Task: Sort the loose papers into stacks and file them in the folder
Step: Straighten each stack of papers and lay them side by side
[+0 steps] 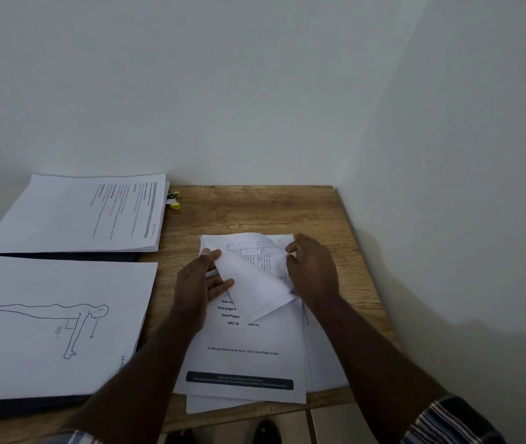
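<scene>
Two bare hands are working over a loose pile of white printed sheets (248,357) lying on the brown wood-grain tabletop (255,206), near its right edge beside the white wall (447,155). The left hand (199,283) is pinching the left edge of a white curled sheet with a printed table (255,270), thumb on top and fingers (221,286) spread beneath it. The right hand (311,267) is holding the same sheet's right edge, its fingers curling over the paper. The sheet is bending upward between the two hands, its underside blank and its table facing away toward the wall, while the rest of the pile is lying flat underneath, fanned unevenly, with a dark band printed across the lowest part of the top page. To the left, a stack topped by a line drawing of a figure in a push-up pose (56,325) is resting on a dark folder (24,408), and a second stack of text pages (82,216) is lying behind it. A small yellow-and-black object (173,200), too small to identify, is sitting just beside that far stack.
</scene>
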